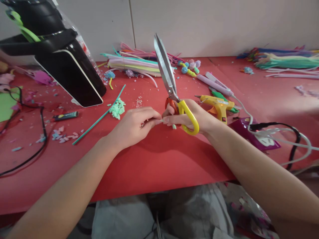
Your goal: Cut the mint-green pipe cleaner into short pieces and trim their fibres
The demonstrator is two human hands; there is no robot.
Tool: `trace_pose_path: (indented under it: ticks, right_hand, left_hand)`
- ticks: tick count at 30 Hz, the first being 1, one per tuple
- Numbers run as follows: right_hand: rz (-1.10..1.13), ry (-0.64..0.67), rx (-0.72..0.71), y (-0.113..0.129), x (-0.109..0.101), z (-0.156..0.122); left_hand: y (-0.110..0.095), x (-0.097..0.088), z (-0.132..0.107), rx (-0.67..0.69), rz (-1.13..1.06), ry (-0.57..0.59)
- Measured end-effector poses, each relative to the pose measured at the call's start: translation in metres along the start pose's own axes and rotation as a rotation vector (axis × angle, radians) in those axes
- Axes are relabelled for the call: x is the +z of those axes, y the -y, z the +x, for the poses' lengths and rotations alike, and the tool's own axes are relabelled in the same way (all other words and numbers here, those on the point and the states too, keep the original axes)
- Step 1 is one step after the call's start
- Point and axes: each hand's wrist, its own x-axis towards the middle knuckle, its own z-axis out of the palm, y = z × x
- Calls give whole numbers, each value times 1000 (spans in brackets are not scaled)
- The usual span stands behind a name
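Observation:
My right hand has scissors hooked on it by their yellow and orange handles, the blades pointing up and slightly parted. Its thumb and fingertips meet those of my left hand over the red table. Between the fingertips is a tiny pale bit, mostly hidden. A small light green piece shows just under my right fingers. Left of my left hand lies a heap of cut mint-green bits, with a long teal pipe cleaner slanting beside it.
A black holder with a phone stands at the left. Pipe cleaner bundles lie along the wall. At the right are a yellow glue gun, a lilac hair-straightener-like tool, a purple box and cables. Scraps litter the red table.

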Motion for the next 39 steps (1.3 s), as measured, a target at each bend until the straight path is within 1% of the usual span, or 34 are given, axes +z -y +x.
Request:
trace_pose_path:
  ticks: [6,8,10,12,14,17,20,23,27,34,39]
  right_hand:
    - [-1,-15,6,-1,2,0]
    - [-1,-47,13,-2,4,1]
    - [-31,-114,21,-4,5,3]
    - [-137,-207,28,-6,2,5]
    - [-322,-297,31,-9,-4,6]
    - [-609,-372,40,-15,-18,8]
    - [-805,-322,22,-18,-29,10]
    - [-898,-266,-1,-20,-31,10]
    - [-943,-249,-29,-21,-29,10]
    - [-982,-227,-76,-25,-30,11]
    - [-983,-220,-67,-24,-30,11]
  left_hand:
    - [-6,4,1,-101,-35,-5]
    - [-7,3,2,-156,-73,-11]
    - [-7,0,3,-218,-107,-38]
    - [-4,-5,3,-287,-130,-85]
    - [0,-11,2,-360,-141,-143]
    - [9,-22,1,-454,-138,-206]
    - [20,-31,-2,-524,-127,-236]
    - [27,-37,-3,-541,-108,-268]
    - [29,-39,-4,-556,-88,-282]
    - [24,-37,-4,-524,-73,-292]
    - [23,-36,-3,-506,-103,-300]
